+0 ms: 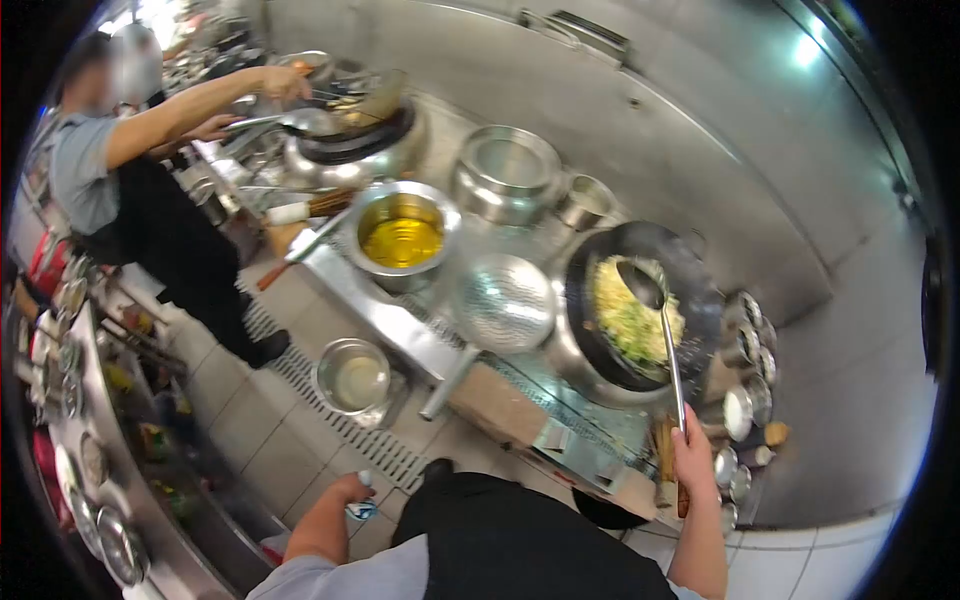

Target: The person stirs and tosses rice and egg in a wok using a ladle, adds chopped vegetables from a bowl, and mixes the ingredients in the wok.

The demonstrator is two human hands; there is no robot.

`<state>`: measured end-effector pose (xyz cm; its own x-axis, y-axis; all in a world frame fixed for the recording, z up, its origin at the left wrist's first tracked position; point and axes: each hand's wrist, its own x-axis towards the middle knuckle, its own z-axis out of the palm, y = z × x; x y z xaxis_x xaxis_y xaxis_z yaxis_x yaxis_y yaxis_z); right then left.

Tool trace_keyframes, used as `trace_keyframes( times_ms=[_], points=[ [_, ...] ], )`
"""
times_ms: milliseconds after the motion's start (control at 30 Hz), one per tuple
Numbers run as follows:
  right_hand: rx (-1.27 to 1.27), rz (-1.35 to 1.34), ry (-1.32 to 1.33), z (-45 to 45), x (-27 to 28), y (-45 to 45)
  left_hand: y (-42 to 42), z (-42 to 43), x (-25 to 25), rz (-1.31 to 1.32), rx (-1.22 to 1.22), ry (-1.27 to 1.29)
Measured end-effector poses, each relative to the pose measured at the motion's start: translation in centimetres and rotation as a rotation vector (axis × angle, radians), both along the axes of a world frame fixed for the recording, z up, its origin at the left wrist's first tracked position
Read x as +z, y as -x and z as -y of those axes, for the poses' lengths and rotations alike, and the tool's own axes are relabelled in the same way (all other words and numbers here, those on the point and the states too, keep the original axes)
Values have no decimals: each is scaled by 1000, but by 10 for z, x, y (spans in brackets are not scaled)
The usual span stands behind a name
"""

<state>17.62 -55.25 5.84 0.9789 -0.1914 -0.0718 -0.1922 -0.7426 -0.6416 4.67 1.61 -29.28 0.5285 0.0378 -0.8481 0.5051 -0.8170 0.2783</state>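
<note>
Metal ladle point(672, 345) slantwise, bowl point(641, 284) over food point(622, 322)

Steel stove counter point(400, 325): wok point(699, 290); pot point(398, 274); strainer point(503, 303)

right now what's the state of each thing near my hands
wok: uncovered, holding pale and green food
ladle: held, bowl at the food
right hand: closed on ladle
left hand: closed on white-and-blue item
large pot: uncovered, yellow liquid inside
strainer: resting, unheld
low pot: uncovered, pale contents
</note>
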Motion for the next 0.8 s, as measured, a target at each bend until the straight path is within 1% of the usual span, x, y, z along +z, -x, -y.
trace_keyframes(
  times_ms=[33,100,167,200,233,300,367,433,467,500,567,600,667,700,767,800],
  points=[
    [-82,-218,-202,-59,43,-15,6,-4,1,-18,32,-16],
    [154,-234,-511,-106,42,-44,10,-2,11,-34,71,-46],
    [251,-363,-603,-171,59,-86,17,-2,15,-3,152,-64],
    [351,-374,-607,-192,49,-110,20,-3,20,8,179,-72],
    [450,-383,-607,-212,30,-135,24,-2,36,21,214,-48],
    [466,-372,-422,-261,10,-168,28,-3,49,41,256,-30],
    [501,-385,-317,-306,10,-183,49,-4,43,35,305,-8],
    [582,-265,-110,-331,-36,-204,70,-7,33,-18,347,27],
    [566,-317,-85,-347,-24,-196,79,-7,33,-38,355,27],
    [586,-420,-217,-357,-31,-201,88,-8,31,-59,363,26],
    [238,-719,-956,-368,-43,-209,105,-10,27,-49,351,-11],
    [234,-716,-962,-369,-44,-213,111,-13,22,-101,275,6],
    [251,-929,-1211,-365,-45,-221,119,-17,13,-158,186,20],
    [240,-924,-1218,-366,-36,-212,120,-18,12,-176,153,13],
    [634,-404,-368,-366,-20,-191,115,-21,7,-194,103,6],
    [665,-353,-269,-361,-27,-193,110,-24,3,-168,141,6]
  ],
)
